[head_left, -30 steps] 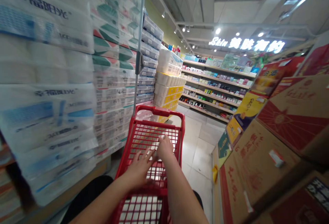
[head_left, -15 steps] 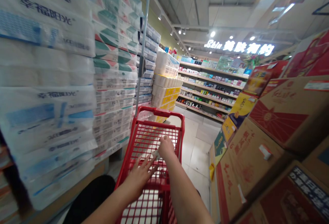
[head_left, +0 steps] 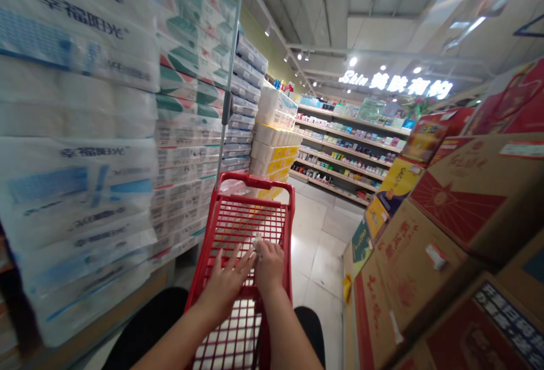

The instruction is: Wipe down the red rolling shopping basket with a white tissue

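My left hand (head_left: 226, 283) is spread, palm down, over the red shopping basket cart (head_left: 285, 228). Right beside it, my right hand (head_left: 268, 265) has its fingers bent around a small pale crumpled piece (head_left: 257, 241), which looks like tissue. The fingertips of my left hand reach close to that piece; whether they touch it is hard to tell. Below my hands the red grid of the cart shows the light floor through it.
Stacked packs of paper rolls (head_left: 80, 177) line the left side, behind a thin metal pole (head_left: 229, 84). Cardboard boxes (head_left: 459, 188) are piled at the right. Ahead, shelves (head_left: 340, 143) hold many small products beneath a lit sign (head_left: 395, 84).
My right hand has come down and a little left, nearer my left hand, its fingers less tightly folded. The cart sits slightly further left in view, and a dark-clothed knee now shows at right.
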